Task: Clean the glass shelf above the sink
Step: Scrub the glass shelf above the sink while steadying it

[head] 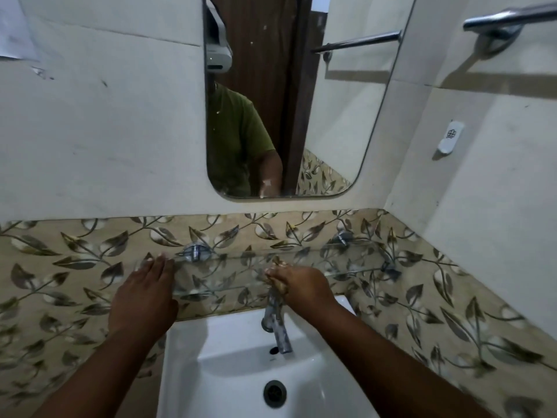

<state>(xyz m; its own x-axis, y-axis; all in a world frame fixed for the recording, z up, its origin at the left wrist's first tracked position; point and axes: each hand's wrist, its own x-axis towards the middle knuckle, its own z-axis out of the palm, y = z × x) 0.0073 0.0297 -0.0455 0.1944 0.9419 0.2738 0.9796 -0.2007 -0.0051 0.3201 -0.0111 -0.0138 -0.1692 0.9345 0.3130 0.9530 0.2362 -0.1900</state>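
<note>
A clear glass shelf (pixel 346 260) runs along the leaf-patterned tile wall above the white sink (pixel 241 357), held by chrome brackets (pixel 196 252). My left hand (pixel 144 294) lies flat on the shelf's left end with fingers stretched out, holding nothing. My right hand (pixel 301 285) is closed on a small brownish scrubbing pad (pixel 278 263), pressed on the shelf near its middle, just above the tap (pixel 277 327).
A mirror (pixel 286 101) hangs above the shelf and reflects a person in a green shirt. A chrome towel bar (pixel 509 16) and a small white wall hook (pixel 450 137) sit on the right wall. The sink drain (pixel 274 393) lies below.
</note>
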